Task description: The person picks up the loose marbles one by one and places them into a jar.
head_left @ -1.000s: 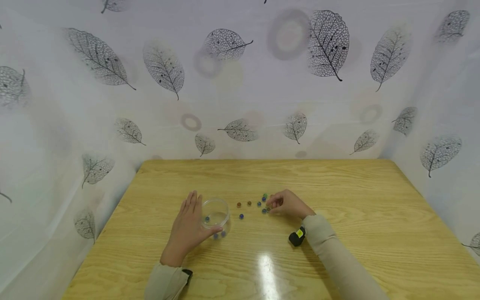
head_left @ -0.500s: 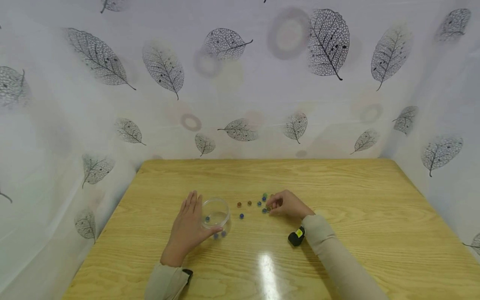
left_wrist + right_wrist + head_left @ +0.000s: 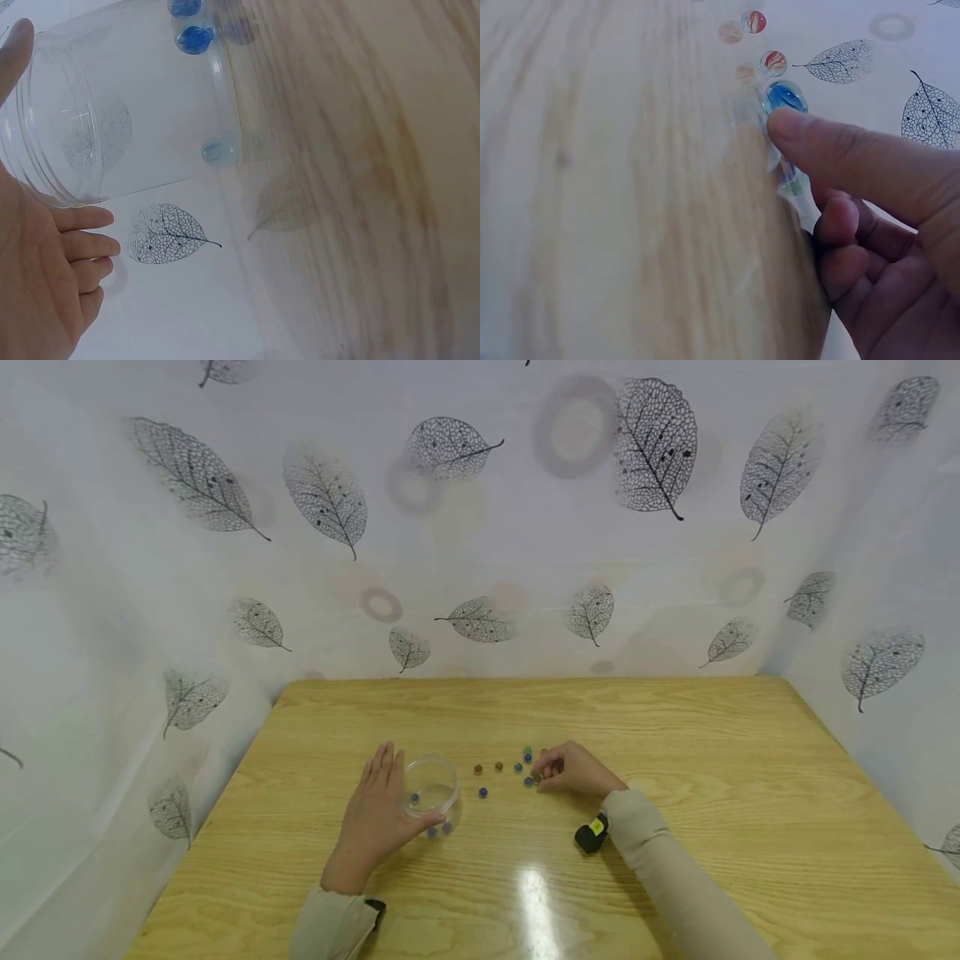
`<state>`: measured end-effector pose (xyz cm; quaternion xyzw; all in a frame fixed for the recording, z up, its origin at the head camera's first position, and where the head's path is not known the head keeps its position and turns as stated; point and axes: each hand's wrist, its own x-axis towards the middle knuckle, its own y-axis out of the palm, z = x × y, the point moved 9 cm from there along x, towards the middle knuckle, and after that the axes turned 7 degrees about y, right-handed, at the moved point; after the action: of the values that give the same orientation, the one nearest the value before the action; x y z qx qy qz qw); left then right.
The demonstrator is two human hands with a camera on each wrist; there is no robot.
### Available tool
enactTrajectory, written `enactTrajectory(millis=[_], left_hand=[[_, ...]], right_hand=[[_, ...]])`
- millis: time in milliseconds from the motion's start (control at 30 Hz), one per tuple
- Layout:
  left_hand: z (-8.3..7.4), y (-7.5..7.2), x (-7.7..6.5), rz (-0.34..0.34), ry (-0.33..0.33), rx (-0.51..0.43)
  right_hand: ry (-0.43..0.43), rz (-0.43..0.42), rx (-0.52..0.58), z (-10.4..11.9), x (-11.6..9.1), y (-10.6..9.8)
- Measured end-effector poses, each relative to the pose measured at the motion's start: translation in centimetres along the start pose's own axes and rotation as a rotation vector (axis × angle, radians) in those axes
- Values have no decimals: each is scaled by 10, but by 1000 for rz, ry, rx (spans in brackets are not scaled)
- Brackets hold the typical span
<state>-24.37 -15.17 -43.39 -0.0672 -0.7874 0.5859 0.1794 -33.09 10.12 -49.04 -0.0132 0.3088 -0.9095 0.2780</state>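
Note:
A clear, open-topped jar (image 3: 455,791) stands upright on the wooden table, with a few blue marbles (image 3: 195,39) at its bottom. Against the jar's left side rests my left hand (image 3: 378,818), fingers straight and thumb reaching across the front. My right hand (image 3: 576,770) is low over the table at the right end of a group of loose marbles. Its thumb and forefinger pinch a marble (image 3: 537,778), mostly covered by the fingers. A blue marble (image 3: 786,96) shows just beyond the thumb tip in the right wrist view.
Between jar and right hand lie several loose marbles, among them an orange-red one (image 3: 477,770), a dark blue one (image 3: 483,792) and a green one (image 3: 527,750). A leaf-printed sheet (image 3: 517,552) hangs behind the wooden table (image 3: 660,718).
The green marble has shifted very slightly left. Both hands and the jar stay practically where they were.

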Motion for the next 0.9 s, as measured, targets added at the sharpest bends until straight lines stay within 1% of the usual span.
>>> enactTrajectory(millis=[533,633,800,900], left_hand=[[1,1,-1,-6,-3,-2],[1,1,-1,-5,-5,-7],[1,1,-1,-6,-8,-12],[1,1,-1,-2,-7,-14]], right_hand=[[15,-18,-1,-1,0,0],[3,-19,-7,0,1,0],[7,-20,-9,-2,2,0],[26,-21,-6,-4,2,0]])
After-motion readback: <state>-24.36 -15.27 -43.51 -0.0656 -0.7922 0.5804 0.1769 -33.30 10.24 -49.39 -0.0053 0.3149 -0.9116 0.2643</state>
